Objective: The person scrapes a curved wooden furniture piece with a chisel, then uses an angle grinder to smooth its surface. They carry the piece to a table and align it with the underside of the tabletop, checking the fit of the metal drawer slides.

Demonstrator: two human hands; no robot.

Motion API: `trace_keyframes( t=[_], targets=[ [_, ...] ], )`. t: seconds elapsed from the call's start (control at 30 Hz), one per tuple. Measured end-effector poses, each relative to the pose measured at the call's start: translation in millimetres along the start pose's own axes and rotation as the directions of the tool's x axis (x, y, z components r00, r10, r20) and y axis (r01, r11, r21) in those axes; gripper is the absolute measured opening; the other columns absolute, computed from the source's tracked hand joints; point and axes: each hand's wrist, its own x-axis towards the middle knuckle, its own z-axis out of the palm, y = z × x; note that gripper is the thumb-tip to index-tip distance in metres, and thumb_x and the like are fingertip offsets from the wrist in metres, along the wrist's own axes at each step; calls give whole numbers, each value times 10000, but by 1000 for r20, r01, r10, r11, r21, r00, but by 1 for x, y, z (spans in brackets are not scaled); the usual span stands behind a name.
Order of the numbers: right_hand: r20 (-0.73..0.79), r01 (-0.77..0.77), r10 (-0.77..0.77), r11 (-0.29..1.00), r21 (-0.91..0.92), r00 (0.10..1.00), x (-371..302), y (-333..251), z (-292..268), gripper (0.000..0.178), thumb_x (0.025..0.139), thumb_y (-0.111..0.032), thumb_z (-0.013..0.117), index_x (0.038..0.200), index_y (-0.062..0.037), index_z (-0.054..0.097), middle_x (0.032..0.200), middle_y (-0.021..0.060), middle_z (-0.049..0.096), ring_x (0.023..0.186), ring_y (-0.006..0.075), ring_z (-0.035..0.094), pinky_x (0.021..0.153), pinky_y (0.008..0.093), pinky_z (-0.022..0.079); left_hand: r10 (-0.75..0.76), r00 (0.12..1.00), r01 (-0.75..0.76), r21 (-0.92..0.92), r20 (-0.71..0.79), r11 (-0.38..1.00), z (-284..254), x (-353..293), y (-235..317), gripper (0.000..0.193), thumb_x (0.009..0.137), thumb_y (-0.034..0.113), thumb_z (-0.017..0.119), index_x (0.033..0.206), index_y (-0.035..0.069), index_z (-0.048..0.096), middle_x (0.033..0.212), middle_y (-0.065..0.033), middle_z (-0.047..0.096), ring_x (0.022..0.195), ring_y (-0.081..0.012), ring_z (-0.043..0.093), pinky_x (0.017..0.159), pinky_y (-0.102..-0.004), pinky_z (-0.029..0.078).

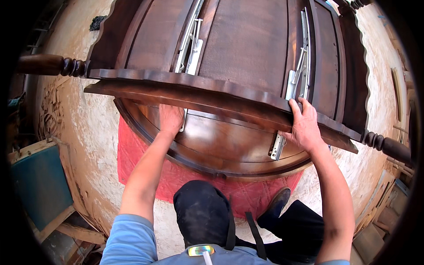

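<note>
An upturned dark wooden table shows its underside (243, 44) and a wavy-edged apron (185, 78). A narrow wooden board (212, 104) runs along the apron's near side. Beneath it lies a glossy curved tabletop (221, 143). My left hand (171, 118) reaches to the underside of the board, beside a metal bracket (183, 123); its fingertips are hidden. My right hand (305, 126) grips the board and apron, fingers over the top and thumb below. Next to that thumb is a perforated metal bracket (277, 147). Metal folding arms (194, 44) and a second set (302, 62) cross the underside.
Turned wooden legs stick out at the left (53, 65) and right (388, 148). A red quilted cloth (145, 163) lies under the tabletop on the pale floor (95, 145). Wood scraps (382, 198) lie at the right; a blue-green panel (42, 185) stands at the left.
</note>
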Motion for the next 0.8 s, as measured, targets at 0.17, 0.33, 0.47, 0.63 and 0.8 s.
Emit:
trace_keyframes(
  t=[0.17,0.33,0.47,0.63,0.8],
  targets=[
    [-12,6,-6,1000,-13,1000,-2,3,4,1077,601,-295,907,1472,-92,309,1415,277,319,1291,463,369,1108,506,324,92,983,-95,13,157,995,-15,19,-8,371,945,262,494,1180,7,622,1175,-227,640,1070,-406,598,954,-487,468],
    [29,-15,15,1000,-23,999,-1,-2,2,1075,633,-294,896,1490,-101,275,1424,273,307,1297,462,362,1112,504,320,2,978,-17,71,206,997,-21,35,-8,439,942,376,482,1252,95,612,1254,-197,624,1148,-391,589,929,-486,508],
    [26,-13,14,999,-30,1000,-2,2,5,1075,642,-296,892,1493,-104,263,1432,274,299,1305,464,356,1118,505,313,-108,968,91,84,226,992,-20,44,3,472,941,381,478,1303,98,589,1304,-181,604,1190,-376,574,953,-481,499],
    [47,-24,26,999,-31,999,-3,1,4,1071,648,-297,887,1494,-105,259,1439,275,292,1319,463,346,1122,508,305,-150,963,140,59,223,988,-18,44,15,468,948,358,465,1322,101,583,1333,-184,588,1223,-363,560,975,-474,488],
    [62,-32,34,999,-33,998,-2,-2,2,1070,651,-298,884,1496,-106,256,1444,277,288,1325,461,340,1126,505,302,-156,957,153,33,242,988,-12,39,6,434,948,319,458,1293,97,600,1299,-191,608,1190,-373,580,960,-475,494]
  ],
)
